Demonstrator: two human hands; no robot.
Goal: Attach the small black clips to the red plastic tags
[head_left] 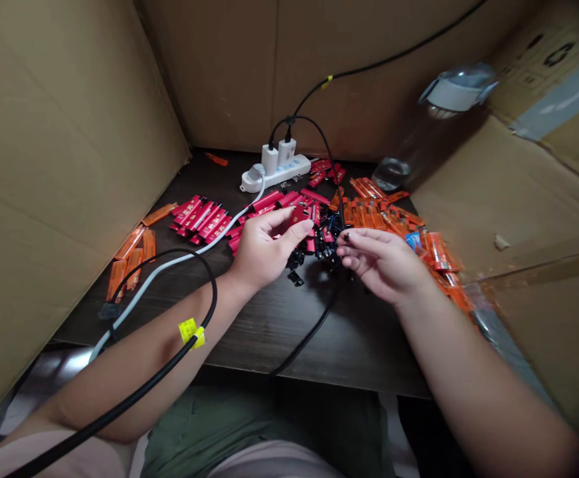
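Observation:
My left hand (pixel 265 251) is closed on a small red flat case (pixel 298 216), gripped between thumb and fingers above the middle of the table. To its right, my right hand (pixel 382 260) pinches a small dark piece (pixel 346 237) at its fingertips; what kind of part it is, I cannot make out. Between and below the hands lies a heap of small black parts (pixel 325 249), with a few strays such as a black clip-like piece (pixel 295 278). Red cases (pixel 202 219) with pale printing lie in rows behind and left of my left hand.
Orange pieces (pixel 369 214) are piled at the right, and several more orange pieces (pixel 133 255) lie at the left. A white power strip (pixel 277 174) with chargers stands behind. Black cable (pixel 314 326) crosses the table. A clear bottle (pixel 419 133) stands by the cardboard wall (pixel 528 199).

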